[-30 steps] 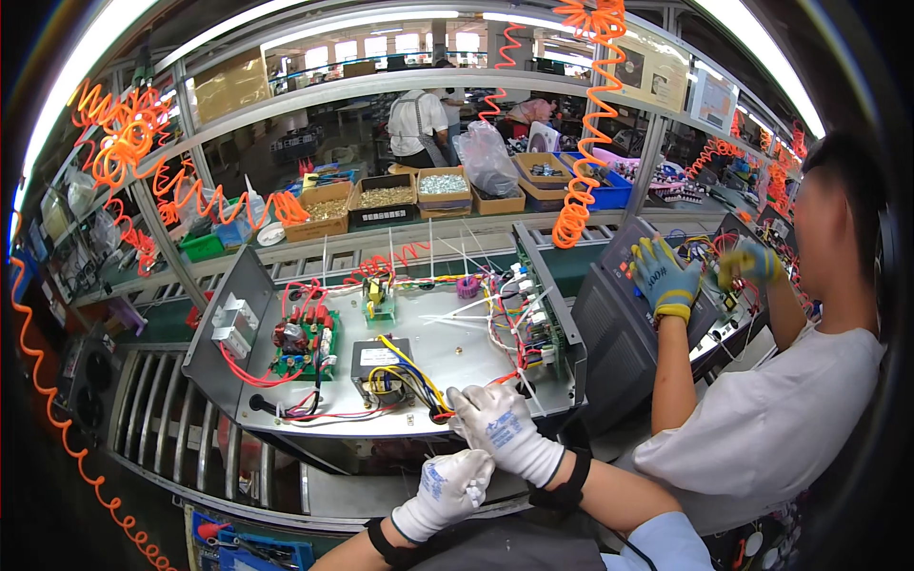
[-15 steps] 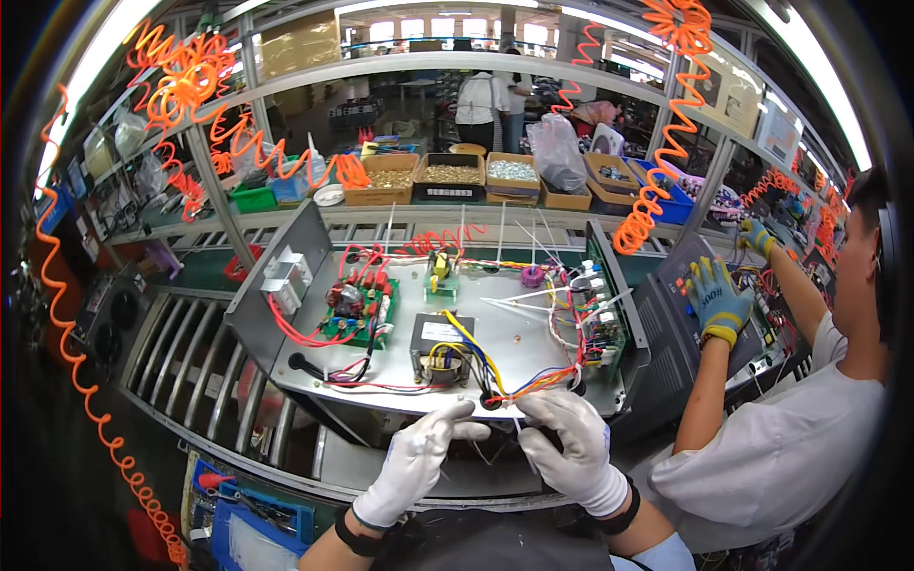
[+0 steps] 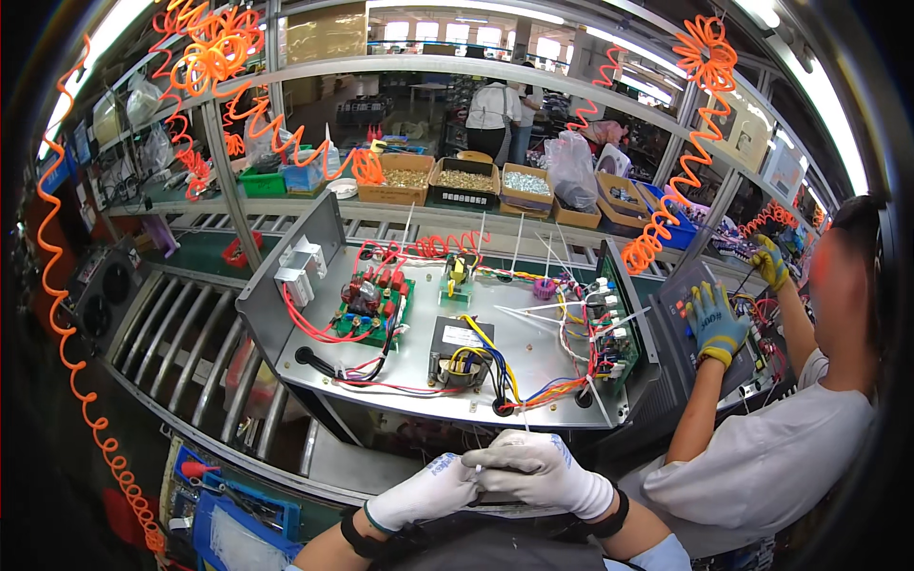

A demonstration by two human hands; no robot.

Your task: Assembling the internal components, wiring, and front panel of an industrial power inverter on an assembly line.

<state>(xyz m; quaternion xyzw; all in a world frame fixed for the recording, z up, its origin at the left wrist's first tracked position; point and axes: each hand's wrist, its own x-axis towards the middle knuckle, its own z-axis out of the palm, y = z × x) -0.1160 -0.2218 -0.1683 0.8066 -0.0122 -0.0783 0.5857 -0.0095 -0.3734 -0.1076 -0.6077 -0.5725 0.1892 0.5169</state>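
At the bottom middle of the frame, the white-gloved left hand (image 3: 426, 491) and white-gloved right hand (image 3: 550, 473) are touching, fingers curling in close together. A small white tip (image 3: 479, 468) is peeking out between them; I cannot tell which hand is pinching it. Blurry blue writing (image 3: 445, 463) is showing on both. The open grey metal box (image 3: 535, 347) is sitting mid-frame. Inside, a black block (image 3: 446, 343) is wearing a white label (image 3: 464, 336), too tiny to read.
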